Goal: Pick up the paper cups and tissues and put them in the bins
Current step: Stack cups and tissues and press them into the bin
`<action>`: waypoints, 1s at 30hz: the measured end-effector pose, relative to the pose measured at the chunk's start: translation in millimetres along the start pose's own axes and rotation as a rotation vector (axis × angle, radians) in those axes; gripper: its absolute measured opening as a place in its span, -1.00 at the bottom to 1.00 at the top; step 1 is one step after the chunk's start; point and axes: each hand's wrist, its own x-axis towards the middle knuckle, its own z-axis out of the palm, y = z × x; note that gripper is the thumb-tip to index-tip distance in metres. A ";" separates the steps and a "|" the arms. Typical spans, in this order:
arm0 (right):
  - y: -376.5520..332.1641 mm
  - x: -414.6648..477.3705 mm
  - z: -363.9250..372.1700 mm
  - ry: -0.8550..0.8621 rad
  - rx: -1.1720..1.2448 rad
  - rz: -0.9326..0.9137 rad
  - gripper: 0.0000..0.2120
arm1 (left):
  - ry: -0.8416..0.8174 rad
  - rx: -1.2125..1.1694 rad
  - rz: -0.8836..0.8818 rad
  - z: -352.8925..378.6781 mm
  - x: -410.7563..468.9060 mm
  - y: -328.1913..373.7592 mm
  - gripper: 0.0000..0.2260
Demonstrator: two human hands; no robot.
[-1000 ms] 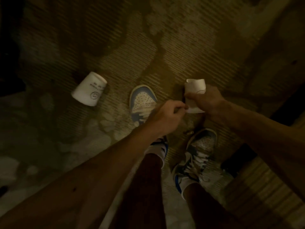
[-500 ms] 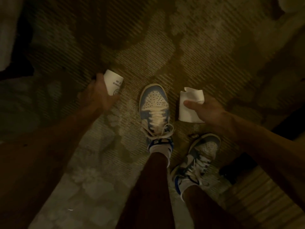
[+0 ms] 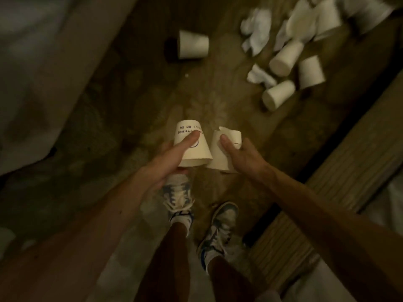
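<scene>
Plainly, both hands are full. The left hand grips a printed paper cup upside down, thumb laid across its wall and the other fingers hidden beneath it. The right hand pinches a torn, flattened cup, thumb on top. The two cups almost touch, with the hands side by side and a little apart.

The weaker hold looks like the one on the right. The crushed cup has lost its shape, so the thumb bears on limp paper, and I judge it could slide out on a quick swing or turn.

More litter lies on the carpet. A lone cup sits on its side well ahead of the left hand. A heap of cups and crumpled tissues is ahead and to the right of the right hand. Reaching for any of it now, with no free fingers, would likely mean dropping or further crushing what is held.

No bin is in view, so I cannot tell how far the cups must be carried. The light is dim and the far pile is blurred. A step toward it could land a shoe on a cup or tissue and flatten it or kick it away.
</scene>
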 end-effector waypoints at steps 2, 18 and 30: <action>-31.0 -8.0 -21.8 -0.053 -0.010 -0.063 -0.59 | -0.114 -0.078 -0.007 13.2 -18.5 33.6 -0.31; -54.6 81.3 -139.0 -0.063 0.094 0.258 -0.48 | -0.269 -0.172 -0.017 113.9 10.1 95.6 -0.25; -16.9 230.2 -163.8 0.071 0.173 0.355 -0.15 | -0.112 -0.208 0.005 176.2 104.1 92.3 -0.56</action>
